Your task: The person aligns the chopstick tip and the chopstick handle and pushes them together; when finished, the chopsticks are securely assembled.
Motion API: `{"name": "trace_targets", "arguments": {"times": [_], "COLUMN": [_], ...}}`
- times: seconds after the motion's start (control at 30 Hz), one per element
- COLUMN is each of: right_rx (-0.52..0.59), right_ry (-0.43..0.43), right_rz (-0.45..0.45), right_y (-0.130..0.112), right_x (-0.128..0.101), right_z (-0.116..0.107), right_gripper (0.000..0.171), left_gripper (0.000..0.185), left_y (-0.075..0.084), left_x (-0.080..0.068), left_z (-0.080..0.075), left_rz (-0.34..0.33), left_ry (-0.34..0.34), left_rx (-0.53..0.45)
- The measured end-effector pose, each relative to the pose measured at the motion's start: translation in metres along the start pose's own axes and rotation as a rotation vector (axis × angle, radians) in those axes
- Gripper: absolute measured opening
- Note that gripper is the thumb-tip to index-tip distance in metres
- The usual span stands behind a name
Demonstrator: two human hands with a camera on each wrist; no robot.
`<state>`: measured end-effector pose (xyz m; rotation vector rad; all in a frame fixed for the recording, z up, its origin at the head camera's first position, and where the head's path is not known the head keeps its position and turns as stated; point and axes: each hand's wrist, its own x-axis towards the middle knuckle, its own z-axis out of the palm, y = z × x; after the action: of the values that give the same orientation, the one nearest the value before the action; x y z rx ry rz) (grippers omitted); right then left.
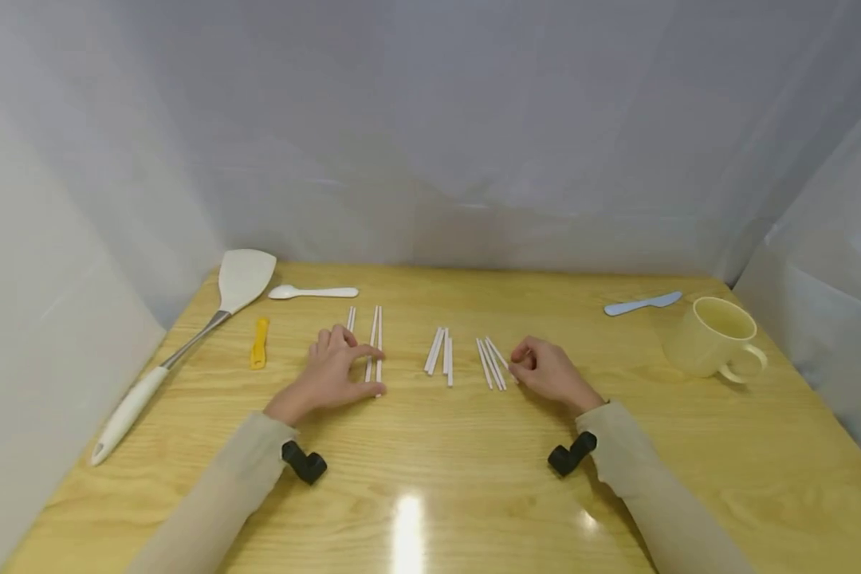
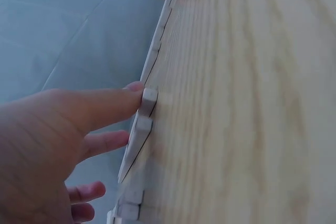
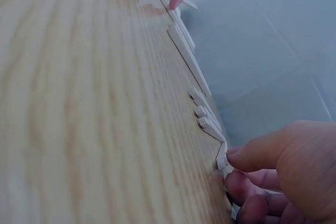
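Several white sticks lie in groups on the wooden table (image 1: 430, 478). My left hand (image 1: 368, 369) rests with spread fingers on the left group of sticks (image 1: 377, 335); in the left wrist view its thumb (image 2: 105, 106) touches the end of a stick (image 2: 149, 96). The middle group of sticks (image 1: 439, 351) lies untouched between my hands. My right hand (image 1: 520, 364) has curled fingers and pinches the near ends of the right group of sticks (image 1: 489, 360). In the right wrist view its fingertips (image 3: 236, 156) meet those stick ends (image 3: 222, 160).
A white spatula (image 1: 240, 279), a white spoon (image 1: 312, 292) and a yellow clip (image 1: 259, 343) lie at the far left. A light blue knife (image 1: 642, 304) and a pale yellow mug (image 1: 713, 336) are at the far right. White sheeting walls in the table.
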<state>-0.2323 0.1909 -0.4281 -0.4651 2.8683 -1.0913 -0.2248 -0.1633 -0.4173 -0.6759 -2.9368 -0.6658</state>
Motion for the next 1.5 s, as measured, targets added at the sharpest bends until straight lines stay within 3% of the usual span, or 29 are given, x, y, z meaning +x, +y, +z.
{"name": "trace_targets", "arguments": {"times": [0.3,0.57,0.77,0.9,1.03,1.17,1.33,1.5], "right_rx": [-0.007,-0.033,-0.033,-0.022,-0.012,-0.011,-0.031,-0.059], "right_ry": [0.02,0.042,0.029,0.019,0.017,0.023,0.046,0.045], "right_rz": [0.026,-0.02,-0.025,-0.015,-0.003,-0.014,-0.058,-0.006], "right_y": [0.003,0.002,0.002,0.001,0.001,0.001,-0.001,0.0], "right_x": [-0.002,-0.001,-0.001,-0.001,-0.002,-0.004,-0.003,-0.001], "right_z": [0.0,-0.001,-0.002,-0.001,-0.001,0.0,0.001,0.002], "right_gripper": [0.015,0.017,0.019,0.02,0.021,0.021,0.017,0.015], "left_gripper": [0.049,0.048,0.044,0.038,0.031,0.031,0.034,0.044], "left_y": [-0.003,-0.006,-0.006,0.003,0.02,0.034,0.04,0.045], "left_x": [-0.001,0.0,0.003,0.006,0.009,0.011,0.013,0.017], "left_z": [-0.003,-0.007,-0.005,0.0,0.005,0.011,0.019,0.026], "left_rz": [0.003,-0.011,0.022,0.061,0.08,0.102,0.125,0.139], "left_ry": [-0.054,-0.089,-0.038,0.04,0.074,0.065,0.029,-0.05], "left_rx": [0.021,0.028,0.005,-0.021,-0.029,-0.032,-0.073,-0.058]}}
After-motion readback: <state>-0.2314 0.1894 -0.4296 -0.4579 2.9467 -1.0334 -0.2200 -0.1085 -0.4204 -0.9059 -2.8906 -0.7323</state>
